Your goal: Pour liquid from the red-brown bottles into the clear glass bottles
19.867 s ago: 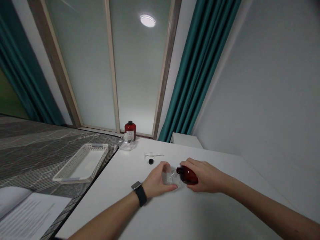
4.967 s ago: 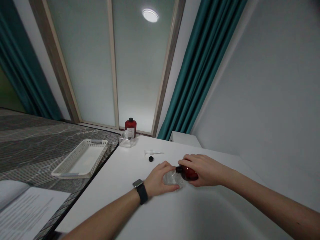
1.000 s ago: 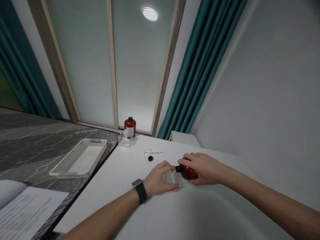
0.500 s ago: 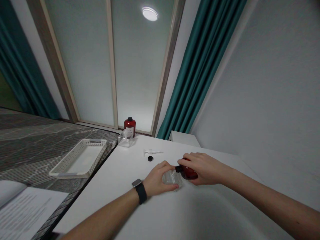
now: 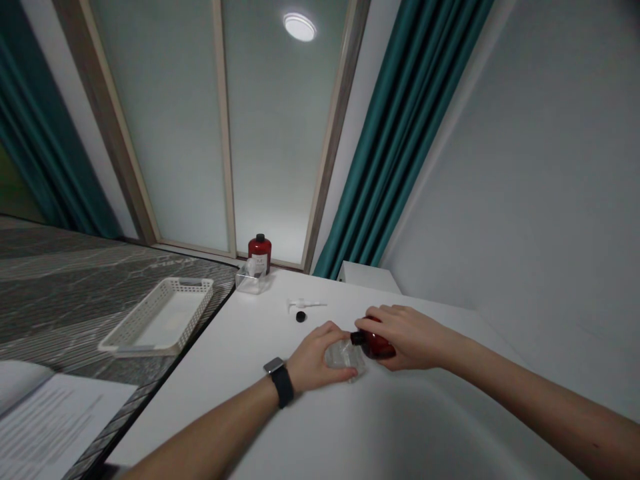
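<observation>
My left hand (image 5: 317,360) is wrapped round a clear bottle (image 5: 344,357) on the white table (image 5: 240,393). In my right hand (image 5: 400,337) is a dark red bottle (image 5: 376,345), tipped on its side with its black neck pointing left over the clear bottle. The neck is at or just above the clear bottle's mouth; whether they touch, I cannot tell. No flow of liquid can be made out. Beyond my hands lie a white pump head (image 5: 306,305) with its tube and a small black cap (image 5: 301,317).
At the table's far left corner, a second red bottle (image 5: 260,252) stands behind a clear plastic box (image 5: 251,283). A white basket (image 5: 170,320) and an open book (image 5: 65,420) lie on the grey surface to the left. A white cabinet (image 5: 370,277) stands past the far edge.
</observation>
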The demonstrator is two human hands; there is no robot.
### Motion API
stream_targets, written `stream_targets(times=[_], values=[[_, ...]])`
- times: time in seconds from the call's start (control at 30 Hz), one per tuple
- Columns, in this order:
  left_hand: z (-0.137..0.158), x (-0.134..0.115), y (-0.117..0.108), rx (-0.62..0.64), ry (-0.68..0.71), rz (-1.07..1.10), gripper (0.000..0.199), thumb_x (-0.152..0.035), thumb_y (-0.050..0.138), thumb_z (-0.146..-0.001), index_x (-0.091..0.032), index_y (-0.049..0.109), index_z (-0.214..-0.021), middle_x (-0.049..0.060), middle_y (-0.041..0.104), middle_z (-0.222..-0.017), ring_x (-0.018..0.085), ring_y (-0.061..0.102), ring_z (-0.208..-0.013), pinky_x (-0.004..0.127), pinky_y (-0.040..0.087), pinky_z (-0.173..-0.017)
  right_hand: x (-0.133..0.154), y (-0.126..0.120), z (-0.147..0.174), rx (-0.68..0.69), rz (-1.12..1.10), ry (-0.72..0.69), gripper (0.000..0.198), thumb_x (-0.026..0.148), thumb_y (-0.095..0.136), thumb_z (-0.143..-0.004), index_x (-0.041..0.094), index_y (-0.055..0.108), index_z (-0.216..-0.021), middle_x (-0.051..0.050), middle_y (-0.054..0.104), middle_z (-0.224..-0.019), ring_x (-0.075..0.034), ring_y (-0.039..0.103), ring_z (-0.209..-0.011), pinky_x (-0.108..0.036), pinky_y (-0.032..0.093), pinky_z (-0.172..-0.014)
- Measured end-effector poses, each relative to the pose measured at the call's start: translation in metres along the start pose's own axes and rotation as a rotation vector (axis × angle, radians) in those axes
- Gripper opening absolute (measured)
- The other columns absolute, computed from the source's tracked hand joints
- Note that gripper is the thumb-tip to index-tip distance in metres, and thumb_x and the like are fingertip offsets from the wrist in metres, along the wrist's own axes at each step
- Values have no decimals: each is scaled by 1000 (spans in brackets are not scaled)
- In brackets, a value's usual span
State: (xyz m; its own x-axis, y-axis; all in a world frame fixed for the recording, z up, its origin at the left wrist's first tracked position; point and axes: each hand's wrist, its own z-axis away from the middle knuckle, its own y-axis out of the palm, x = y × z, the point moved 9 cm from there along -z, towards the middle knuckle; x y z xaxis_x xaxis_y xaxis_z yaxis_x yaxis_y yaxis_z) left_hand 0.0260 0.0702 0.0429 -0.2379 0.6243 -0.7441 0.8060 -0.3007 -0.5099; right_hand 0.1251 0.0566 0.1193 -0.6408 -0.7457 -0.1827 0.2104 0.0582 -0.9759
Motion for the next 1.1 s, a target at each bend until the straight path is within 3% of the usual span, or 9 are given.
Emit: stream_targets(times=[1.1], values=[[0, 2, 0, -7, 0, 15, 47, -33, 80, -71, -22, 63, -114, 4, 61, -102, 24, 61, -97, 37, 49, -90, 1, -4, 0, -19, -7, -4, 39, 36, 67, -80, 24, 57, -116, -8, 64, -102, -26, 64, -84, -35, 45, -70]])
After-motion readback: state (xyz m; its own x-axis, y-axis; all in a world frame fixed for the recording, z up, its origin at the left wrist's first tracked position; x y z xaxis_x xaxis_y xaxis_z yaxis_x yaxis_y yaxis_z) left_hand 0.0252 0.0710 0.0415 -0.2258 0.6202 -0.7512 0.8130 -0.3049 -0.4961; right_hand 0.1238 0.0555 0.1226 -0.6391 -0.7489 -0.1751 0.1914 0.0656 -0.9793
